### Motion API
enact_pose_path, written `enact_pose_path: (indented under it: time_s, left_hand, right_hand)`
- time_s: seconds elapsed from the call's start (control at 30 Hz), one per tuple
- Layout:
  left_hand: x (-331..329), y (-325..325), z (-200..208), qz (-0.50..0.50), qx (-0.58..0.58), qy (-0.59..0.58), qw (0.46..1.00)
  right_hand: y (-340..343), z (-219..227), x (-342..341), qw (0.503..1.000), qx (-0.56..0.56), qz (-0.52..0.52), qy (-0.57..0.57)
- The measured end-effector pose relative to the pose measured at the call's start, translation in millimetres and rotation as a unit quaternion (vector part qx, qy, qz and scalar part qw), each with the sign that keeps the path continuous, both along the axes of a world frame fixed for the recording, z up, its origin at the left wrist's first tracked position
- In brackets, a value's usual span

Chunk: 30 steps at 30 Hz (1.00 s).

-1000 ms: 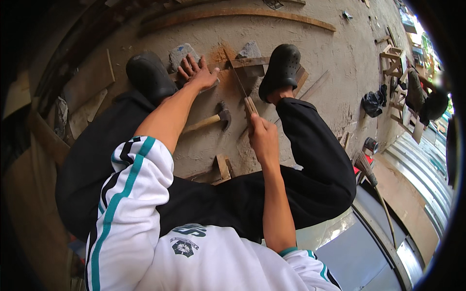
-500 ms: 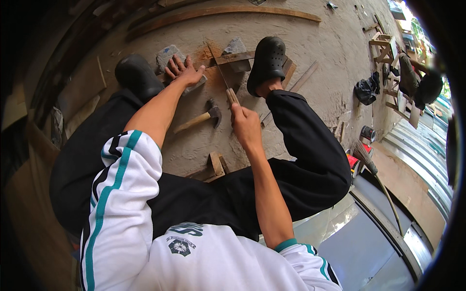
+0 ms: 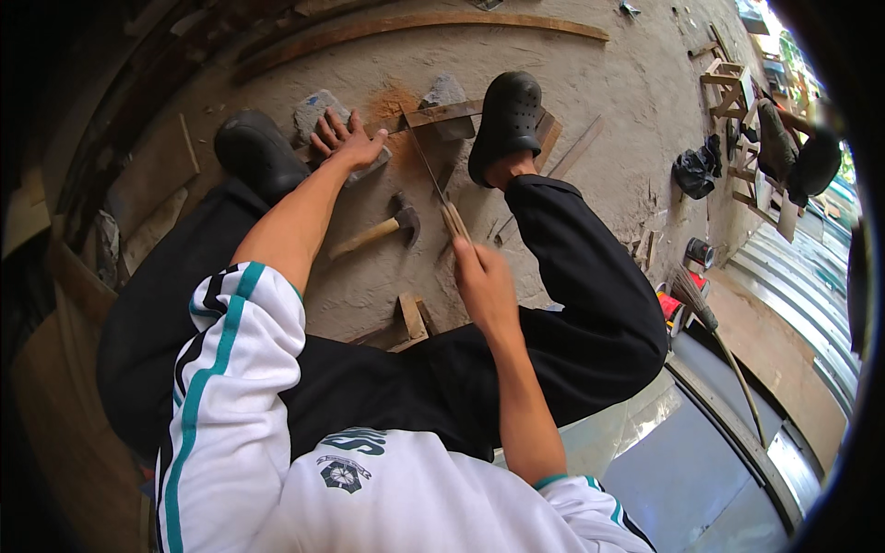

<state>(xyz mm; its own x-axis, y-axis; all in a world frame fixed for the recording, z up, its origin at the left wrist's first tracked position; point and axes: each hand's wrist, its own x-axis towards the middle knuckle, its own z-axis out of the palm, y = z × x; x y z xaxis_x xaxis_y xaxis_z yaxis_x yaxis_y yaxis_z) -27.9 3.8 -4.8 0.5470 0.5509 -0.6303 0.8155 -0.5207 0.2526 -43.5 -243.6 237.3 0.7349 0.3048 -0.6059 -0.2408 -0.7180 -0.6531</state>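
Drawing nearer us: one handsaw [image 3: 446, 204], blade across the wooden strip [image 3: 442, 112], apparently on the pull stroke. Our right hand [image 3: 487, 284]: fingers wrapped round its handle. Our left hand [image 3: 348, 146]: fingers spread, over the strip.

a hammer [image 3: 367, 238] lies left of the saw [image 3: 450, 216], between the person's legs [image 3: 595, 276].

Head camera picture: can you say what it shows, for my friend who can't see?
Someone's right hand grips a saw held across a wooden strip, while the left hand spreads over that strip. A hammer lies on the ground nearby.
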Motion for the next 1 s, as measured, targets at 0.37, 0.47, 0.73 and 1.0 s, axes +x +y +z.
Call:
enact_pose_path:
  time_s: [0.37, 0.47, 0.73, 1.0]
  left_hand:
    - [2.5, -6.8, 11.9, -0.011, -0.028, 0.008, 1.0]
    - [-6.1, 4.8, 7.7, 0.0, -0.004, 0.012, 1.0]
    - [3.6, -5.1, 13.4, -0.015, -0.021, 0.013, 1.0]
    - [1.1, -4.1, 8.6, -0.004, -0.013, 0.012, 1.0]
  right_hand:
    - [22.9, -21.5, 8.1, 0.999, 0.003, -0.015, -0.039]
    - [-6.6, 25.7, -12.0, 0.998, -0.022, -0.035, 0.043]
    - [26.7, -42.4, 18.6, 0.999, 0.003, -0.005, -0.044]
    - [-1.5, -12.3, -4.0, 0.999, -0.003, 0.015, -0.048]
